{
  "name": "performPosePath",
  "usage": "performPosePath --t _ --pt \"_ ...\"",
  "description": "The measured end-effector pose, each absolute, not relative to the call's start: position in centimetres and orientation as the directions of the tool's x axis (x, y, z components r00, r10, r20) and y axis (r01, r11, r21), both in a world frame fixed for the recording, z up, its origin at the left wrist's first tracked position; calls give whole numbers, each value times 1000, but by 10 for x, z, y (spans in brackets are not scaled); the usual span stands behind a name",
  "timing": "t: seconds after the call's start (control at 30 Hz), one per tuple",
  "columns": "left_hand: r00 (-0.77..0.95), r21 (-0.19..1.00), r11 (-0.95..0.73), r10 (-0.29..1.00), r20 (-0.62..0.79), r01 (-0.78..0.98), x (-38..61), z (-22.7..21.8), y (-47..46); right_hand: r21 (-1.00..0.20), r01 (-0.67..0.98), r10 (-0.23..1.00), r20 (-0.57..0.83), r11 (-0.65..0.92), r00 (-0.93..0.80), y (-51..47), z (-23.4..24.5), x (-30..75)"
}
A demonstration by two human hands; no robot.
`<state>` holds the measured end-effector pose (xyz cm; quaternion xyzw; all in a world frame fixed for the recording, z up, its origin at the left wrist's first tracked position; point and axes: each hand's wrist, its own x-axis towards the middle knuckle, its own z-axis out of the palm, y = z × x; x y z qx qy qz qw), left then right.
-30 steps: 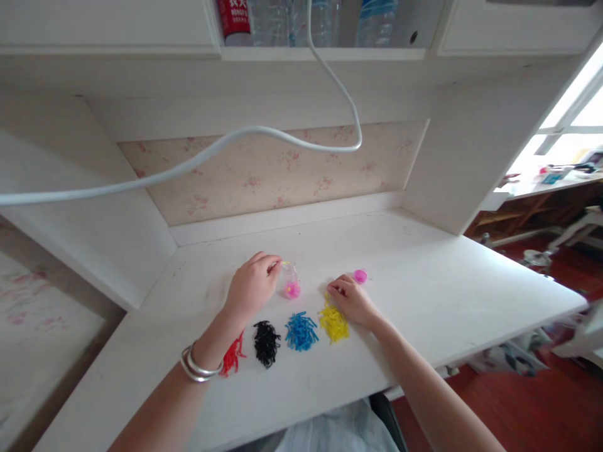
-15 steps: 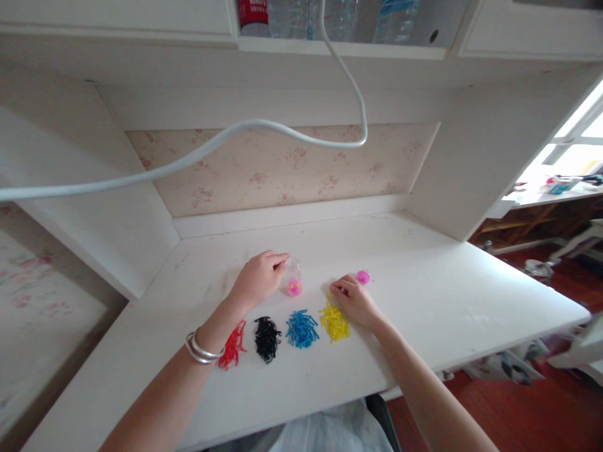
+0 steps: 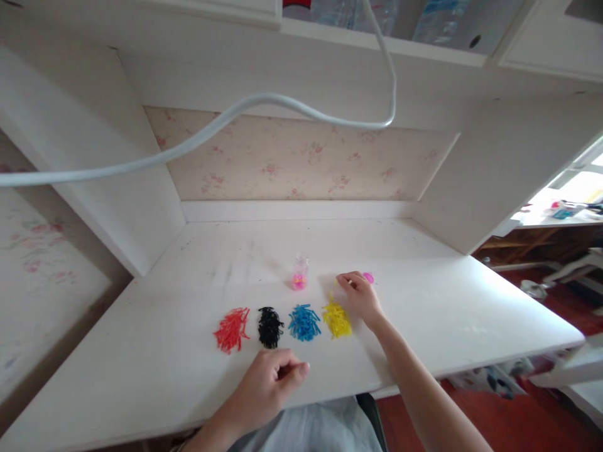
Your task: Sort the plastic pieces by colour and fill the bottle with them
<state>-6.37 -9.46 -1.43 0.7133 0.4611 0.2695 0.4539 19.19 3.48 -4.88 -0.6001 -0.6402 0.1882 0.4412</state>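
My left hand (image 3: 273, 384) is closed, fingers curled loosely with the thumb against them, near the table's front edge below the black pile (image 3: 270, 328). No object shows in it. My right hand (image 3: 362, 296) is pinched just above the pile of small yellow strips (image 3: 337, 319); whatever is between its fingertips is too small to make out. A small clear bottle (image 3: 300, 272) with pink and yellow bits at its bottom stands behind the piles. Partly behind my right hand lies a pink cap (image 3: 369, 277). Blue strips (image 3: 304, 322) and red strips (image 3: 232, 330) form two more piles.
The white tabletop (image 3: 155, 351) runs between side panels to a low back ledge. A thick white cable (image 3: 277, 100) hangs across the view in front of the upper shelf, which holds plastic bottles (image 3: 438, 20). A window and another surface appear at the far right.
My left hand has left the clear bottle and come down toward the table's front edge, uncovering the red pile. My right hand has lifted slightly from the yellow pile. The view has shifted.
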Motion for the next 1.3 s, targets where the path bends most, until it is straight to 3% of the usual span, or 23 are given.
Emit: performPosePath --t 0.17,0.3,0.6,0.83,1.07,1.17,1.3 --pt "421 920 -111 905 -63 376 -65 -16 -90 -769 554 883 453 319 121 33 1 156" --pt "398 876 -158 917 -41 455 -64 -15 -92 -728 556 848 524 401 75 37 35 125" --pt "400 856 -186 916 -27 483 -68 -19 -94 -530 736 794 608 422 -17 55 35 103" --pt "410 837 -208 912 -22 506 -68 -19 -93 -507 742 811 578 439 -84 58 30 108" --pt "411 831 -213 911 -20 513 -67 -17 -93 -583 707 800 598 400 40 50 33 126" --pt "418 839 -219 908 -11 499 -68 -16 -94 -655 677 850 520 336 82 45 17 150" --pt "428 838 -243 903 13 488 -68 -15 -95 -706 658 944 329 263 -25 34 -20 187"
